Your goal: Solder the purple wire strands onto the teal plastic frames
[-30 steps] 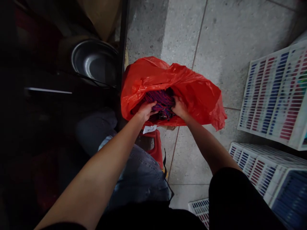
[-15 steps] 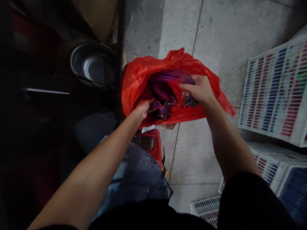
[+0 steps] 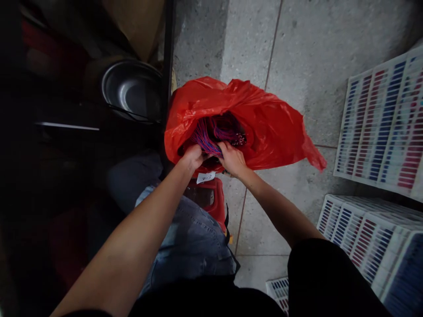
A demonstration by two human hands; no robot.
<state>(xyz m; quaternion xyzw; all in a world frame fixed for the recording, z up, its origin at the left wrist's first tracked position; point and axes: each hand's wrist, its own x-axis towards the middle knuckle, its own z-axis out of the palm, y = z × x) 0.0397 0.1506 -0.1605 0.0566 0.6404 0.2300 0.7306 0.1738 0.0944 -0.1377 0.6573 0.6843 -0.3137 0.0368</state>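
Note:
A red plastic bag [image 3: 274,127] lies open in front of me, its mouth toward me. Inside it are bundles of thin purple, blue and red wires [image 3: 206,136], with small shiny ends at the right. Both hands reach into the bag's mouth. My left hand [image 3: 194,157] grips the wire bundle near the lower left rim, its fingertips partly hidden. Close beside it, my right hand [image 3: 231,158] is closed on the same bundle from the right. A white paper label [image 3: 205,177] shows just under the bag.
White slatted crates [image 3: 380,127] holding red and blue items stand at the right, with another crate [image 3: 360,233] below. A metal basin [image 3: 134,90] sits at the upper left. Below the bag is a red plastic stool [image 3: 218,202], beside my jeans-clad leg.
My right hand has moved left and down to the bundle near my left hand. The wires it held at the bag's right side are no longer visible there, and the upper rim has sagged.

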